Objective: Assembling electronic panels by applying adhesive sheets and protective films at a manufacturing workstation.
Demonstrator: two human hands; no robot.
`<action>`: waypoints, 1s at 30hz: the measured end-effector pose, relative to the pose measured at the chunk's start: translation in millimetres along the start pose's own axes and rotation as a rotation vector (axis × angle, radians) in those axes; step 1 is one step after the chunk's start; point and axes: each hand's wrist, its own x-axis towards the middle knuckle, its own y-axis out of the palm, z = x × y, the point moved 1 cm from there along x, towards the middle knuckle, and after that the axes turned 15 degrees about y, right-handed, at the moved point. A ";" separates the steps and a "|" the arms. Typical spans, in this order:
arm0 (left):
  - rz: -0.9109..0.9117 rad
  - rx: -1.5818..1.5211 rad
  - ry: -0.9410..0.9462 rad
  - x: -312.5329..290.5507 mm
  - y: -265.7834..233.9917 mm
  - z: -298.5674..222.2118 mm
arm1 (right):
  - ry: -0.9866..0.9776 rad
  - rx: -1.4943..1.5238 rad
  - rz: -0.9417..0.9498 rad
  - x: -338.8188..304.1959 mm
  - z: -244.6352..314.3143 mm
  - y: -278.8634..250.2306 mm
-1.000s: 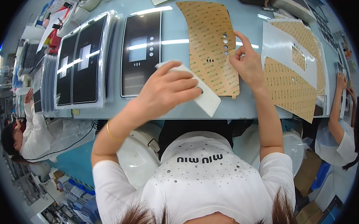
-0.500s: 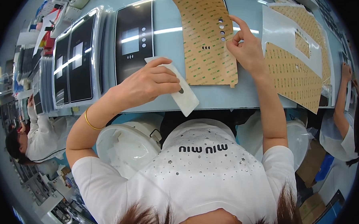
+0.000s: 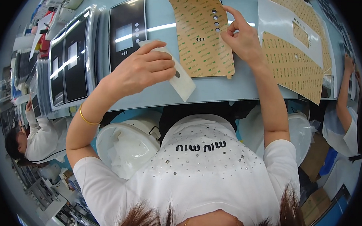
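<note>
My left hand (image 3: pixel 140 71) grips a flat white translucent strip (image 3: pixel 184 88) with a dark oval on it, slanted above the table. Beyond it lies a panel covered with tan patterned backing paper (image 3: pixel 201 59), with a row of round holes near its right edge. My right hand (image 3: pixel 244 41) rests at that edge: its index finger stretches along it, while thumb and curled fingers press together beside the holes. Whether they pinch anything is hidden. Left of the backed panel lies a black panel (image 3: pixel 127 26) with a grey window, partly covered by my left hand and the strip.
Stacked black panels (image 3: pixel 76 54) in clear film stand at the left. Cut tan sheets (image 3: pixel 292 63) and white film (image 3: pixel 274 20) lie at the right, overhanging the near table edge. White tubs (image 3: pixel 127 149) stand below the table. Other people (image 3: pixel 42 137) work on both sides.
The whole view has shifted slightly, so the table appears higher and a little left. My left hand still holds the white strip, and my right hand stays at the panel's edge.
</note>
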 end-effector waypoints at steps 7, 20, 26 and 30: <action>0.012 -0.088 0.134 36.7 18.2 31.9 | 0.014 -0.031 -0.003 -4.9 8.9 -0.5; -0.200 0.252 -0.084 97.6 69.5 -31.6 | -0.138 -0.803 -0.036 -3.0 38.3 -30.5; -0.330 0.292 -0.291 92.3 80.8 -62.9 | -0.280 -0.296 0.071 47.6 4.3 -36.2; -0.323 0.305 -0.403 104.8 82.6 -27.3 | -0.081 -0.057 0.238 77.0 -5.4 -39.9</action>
